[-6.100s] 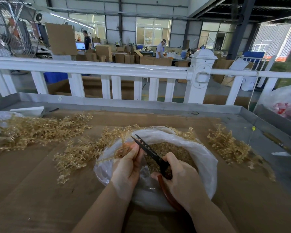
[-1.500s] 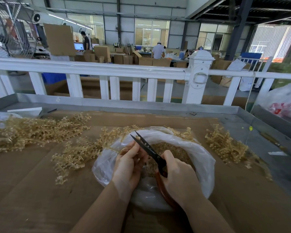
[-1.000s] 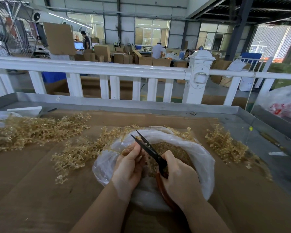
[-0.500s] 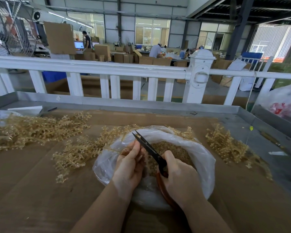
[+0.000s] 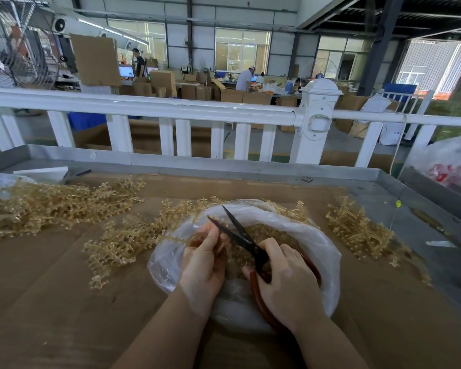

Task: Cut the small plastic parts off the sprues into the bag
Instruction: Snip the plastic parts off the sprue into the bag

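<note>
Head view, lower centre: our right hand [image 5: 288,283] grips open black scissors with red handles [image 5: 246,242]; our left hand [image 5: 204,259] pinches a tan plastic sprue [image 5: 179,238] over the clear plastic bag [image 5: 322,251] of cut parts, mid-frame on the brown counter [image 5: 51,302].

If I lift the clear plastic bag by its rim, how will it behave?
The clear plastic bag would probably sag, since its thin film is crumpled. The tan cut parts filling it likely add weight and could spill, because its mouth is wide open.
</note>
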`<state>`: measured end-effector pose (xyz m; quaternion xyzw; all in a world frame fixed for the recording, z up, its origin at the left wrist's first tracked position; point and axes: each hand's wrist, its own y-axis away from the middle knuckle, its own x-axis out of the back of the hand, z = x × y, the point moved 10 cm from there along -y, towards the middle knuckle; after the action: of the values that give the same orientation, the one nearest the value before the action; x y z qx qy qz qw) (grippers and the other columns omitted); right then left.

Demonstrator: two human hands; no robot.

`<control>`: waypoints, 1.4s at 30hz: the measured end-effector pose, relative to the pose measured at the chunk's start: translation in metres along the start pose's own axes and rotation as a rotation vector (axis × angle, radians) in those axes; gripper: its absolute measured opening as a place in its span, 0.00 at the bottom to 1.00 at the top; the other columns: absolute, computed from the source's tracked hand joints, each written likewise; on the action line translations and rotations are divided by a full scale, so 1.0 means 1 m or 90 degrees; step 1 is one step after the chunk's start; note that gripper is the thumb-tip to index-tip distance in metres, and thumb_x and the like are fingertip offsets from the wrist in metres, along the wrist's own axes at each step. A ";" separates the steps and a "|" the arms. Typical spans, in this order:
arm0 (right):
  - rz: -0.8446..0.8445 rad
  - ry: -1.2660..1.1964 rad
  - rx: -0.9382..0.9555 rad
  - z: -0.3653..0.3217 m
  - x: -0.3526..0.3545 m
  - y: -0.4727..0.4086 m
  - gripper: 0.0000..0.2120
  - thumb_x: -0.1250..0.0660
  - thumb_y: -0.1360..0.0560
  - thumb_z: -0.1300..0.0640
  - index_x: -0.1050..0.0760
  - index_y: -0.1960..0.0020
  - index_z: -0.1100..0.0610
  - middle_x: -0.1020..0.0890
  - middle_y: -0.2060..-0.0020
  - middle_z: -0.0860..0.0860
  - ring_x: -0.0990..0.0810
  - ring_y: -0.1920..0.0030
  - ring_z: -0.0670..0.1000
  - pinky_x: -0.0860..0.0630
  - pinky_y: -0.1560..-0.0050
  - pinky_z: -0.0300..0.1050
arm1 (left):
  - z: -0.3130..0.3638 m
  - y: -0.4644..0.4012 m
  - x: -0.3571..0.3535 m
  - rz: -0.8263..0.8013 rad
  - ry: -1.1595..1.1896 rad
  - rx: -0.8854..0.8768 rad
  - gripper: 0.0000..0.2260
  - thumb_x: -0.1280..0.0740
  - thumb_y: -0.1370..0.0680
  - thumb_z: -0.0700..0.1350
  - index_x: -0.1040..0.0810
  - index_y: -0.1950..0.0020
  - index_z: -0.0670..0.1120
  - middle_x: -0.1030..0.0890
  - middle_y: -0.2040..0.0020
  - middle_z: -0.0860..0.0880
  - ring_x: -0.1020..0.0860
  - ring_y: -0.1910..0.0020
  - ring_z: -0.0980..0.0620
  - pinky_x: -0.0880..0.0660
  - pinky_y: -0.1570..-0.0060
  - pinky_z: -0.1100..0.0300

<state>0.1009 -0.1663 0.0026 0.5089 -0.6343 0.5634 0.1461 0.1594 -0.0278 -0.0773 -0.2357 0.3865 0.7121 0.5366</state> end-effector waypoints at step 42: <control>0.013 -0.028 0.006 -0.010 0.002 -0.006 0.15 0.39 0.26 0.41 0.28 0.48 0.51 0.22 0.57 0.45 0.22 0.55 0.46 0.23 0.56 0.41 | -0.009 0.005 -0.010 -0.053 -0.079 0.052 0.09 0.34 0.25 0.36 0.23 0.46 0.36 0.19 0.51 0.38 0.21 0.48 0.41 0.28 0.37 0.45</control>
<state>0.1007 -0.1572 0.0105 0.5150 -0.6401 0.5565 0.1238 0.1572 -0.0411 -0.0737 -0.1852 0.3710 0.6864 0.5975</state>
